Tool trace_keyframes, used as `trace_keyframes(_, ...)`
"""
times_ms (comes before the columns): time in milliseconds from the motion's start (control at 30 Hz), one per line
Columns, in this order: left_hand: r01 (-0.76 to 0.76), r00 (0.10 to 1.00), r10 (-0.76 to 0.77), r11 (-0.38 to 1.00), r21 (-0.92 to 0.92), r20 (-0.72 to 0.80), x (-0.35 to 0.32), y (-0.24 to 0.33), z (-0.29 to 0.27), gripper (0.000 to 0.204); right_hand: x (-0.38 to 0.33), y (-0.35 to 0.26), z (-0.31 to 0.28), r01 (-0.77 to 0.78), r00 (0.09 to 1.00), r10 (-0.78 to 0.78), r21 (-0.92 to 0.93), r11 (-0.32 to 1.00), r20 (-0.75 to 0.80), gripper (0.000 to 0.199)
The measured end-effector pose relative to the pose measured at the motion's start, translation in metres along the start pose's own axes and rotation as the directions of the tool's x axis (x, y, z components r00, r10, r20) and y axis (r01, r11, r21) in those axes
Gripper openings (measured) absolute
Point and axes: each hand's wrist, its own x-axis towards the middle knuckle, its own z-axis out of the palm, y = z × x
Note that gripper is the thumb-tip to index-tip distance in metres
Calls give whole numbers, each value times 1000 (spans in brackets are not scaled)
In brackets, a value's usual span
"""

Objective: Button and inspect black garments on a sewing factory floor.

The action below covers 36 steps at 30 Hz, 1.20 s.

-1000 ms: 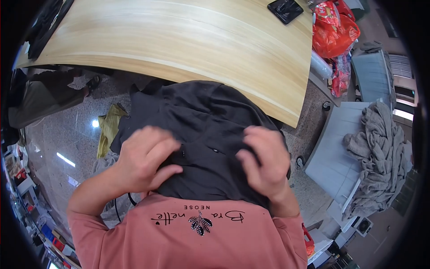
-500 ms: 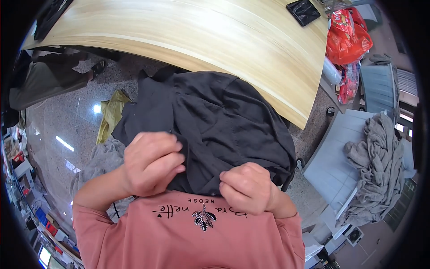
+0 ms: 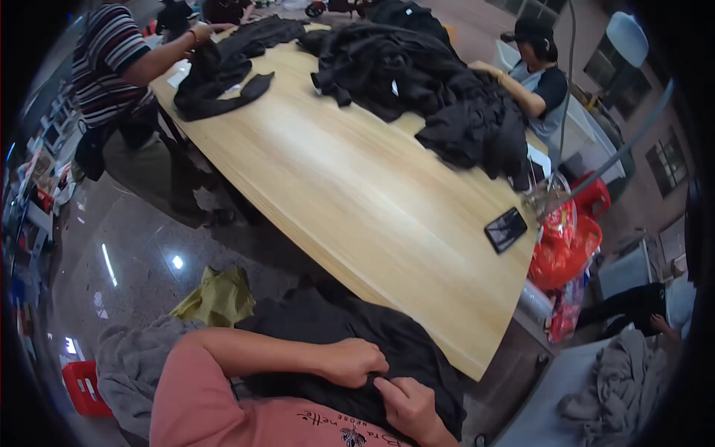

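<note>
A black garment lies bunched against my chest, below the near edge of a long wooden table. My left hand is closed on a fold of this cloth, the forearm crossing in front of my pink shirt. My right hand pinches the same garment just below and to the right, the two hands nearly touching.
A phone rests near the table's right edge. Heaps of black clothes cover the far end, where a person in a striped top and a person in a cap work. A yellow-green cloth, grey fabric and red bags are nearby.
The view has lifted, showing the whole table and two other people. My hands have drawn together low on the black garment, which has sunk toward my chest.
</note>
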Motion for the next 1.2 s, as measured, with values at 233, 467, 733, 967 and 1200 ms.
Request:
trace_keyframes(233, 110, 992, -118, 978, -178, -33, 25, 12, -22, 13, 0, 20, 4, -41, 966, 30, -39, 998, -258, 32)
trace_keyframes(467, 197, 980, -193, 952, -234, 41, 19, 4, -12, 13, 6, 16, 8, 134, 941, -104, 74, 988, -321, 21)
trace_keyframes(733, 312, 950, -305, 924, -220, 67, 10, -6, 7, 15, 8, 17, 10, 153, 968, -101, 224, 962, -228, 20)
trace_keyframes(967, 262, 965, -216, 803, -535, 148, 23, -19, 5, 16, 8, 23, 9, 186, 967, -125, 282, 941, -221, 21)
trace_keyframes(1200, 299, 954, -207, 712, -635, 216, 12, -27, 1, 12, 13, 20, 10, 188, 968, -128, 281, 941, -216, 22)
